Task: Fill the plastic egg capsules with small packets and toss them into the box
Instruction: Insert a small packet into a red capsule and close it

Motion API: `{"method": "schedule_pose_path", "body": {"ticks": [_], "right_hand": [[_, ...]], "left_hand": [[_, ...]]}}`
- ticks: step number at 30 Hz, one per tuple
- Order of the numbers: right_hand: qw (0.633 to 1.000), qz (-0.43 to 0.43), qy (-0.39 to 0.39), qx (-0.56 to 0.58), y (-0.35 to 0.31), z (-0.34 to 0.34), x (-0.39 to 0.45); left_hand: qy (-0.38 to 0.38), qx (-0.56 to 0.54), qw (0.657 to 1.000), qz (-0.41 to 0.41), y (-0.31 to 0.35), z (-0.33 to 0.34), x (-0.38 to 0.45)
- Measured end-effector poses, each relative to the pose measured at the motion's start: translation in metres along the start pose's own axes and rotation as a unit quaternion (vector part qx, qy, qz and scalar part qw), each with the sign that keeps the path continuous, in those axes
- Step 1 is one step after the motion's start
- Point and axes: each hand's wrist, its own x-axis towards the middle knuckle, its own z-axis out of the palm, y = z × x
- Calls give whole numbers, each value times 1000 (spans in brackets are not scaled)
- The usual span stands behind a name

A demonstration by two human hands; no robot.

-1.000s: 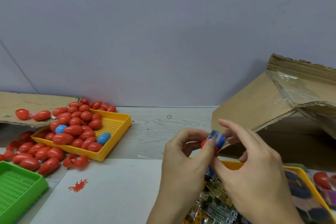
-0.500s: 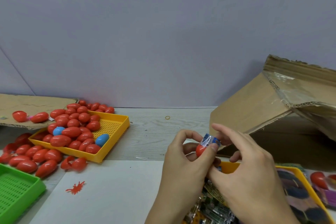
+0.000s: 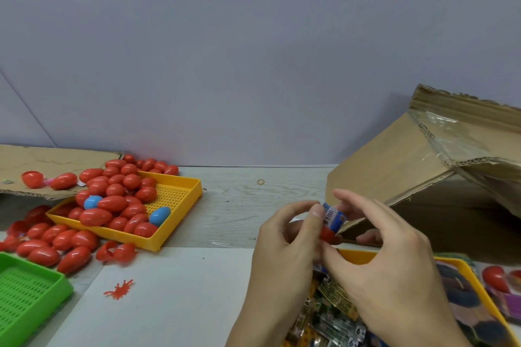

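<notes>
Just left of the tilted brown cardboard box [image 3: 394, 169], my left hand [image 3: 284, 245] pinches a red plastic egg capsule half [image 3: 328, 234]; my right hand [image 3: 386, 256] grips the blue printed packet [image 3: 333, 216], standing upright, lower end in the half, pressing straight down next, I judge.

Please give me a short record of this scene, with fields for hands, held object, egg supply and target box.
left hand: grips red egg half
right hand: pinches blue packet, pushing it into the half
packet state: mostly sticking out
egg supply: yellow tray, left, red eggs, two blue
target: cardboard box, right, open
</notes>
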Motion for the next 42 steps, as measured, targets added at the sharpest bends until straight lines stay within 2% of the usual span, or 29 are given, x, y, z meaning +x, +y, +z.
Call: {"method": "schedule_pose_path", "body": {"ticks": [16, 27, 32, 42], "right_hand": [[1000, 19, 8, 18, -1, 1, 1], [999, 22, 17, 15, 0, 3, 0], [999, 23, 9, 47, -3, 1, 0], [999, 2, -8, 48, 6, 3, -1]], "left_hand": [[-3, 22, 1000, -12, -1, 2, 2], [-22, 114, 993, 15, -4, 2, 1], [-14, 75, 997, 28, -1, 4, -1], [-34, 97, 994, 29, -2, 0, 0]]}}
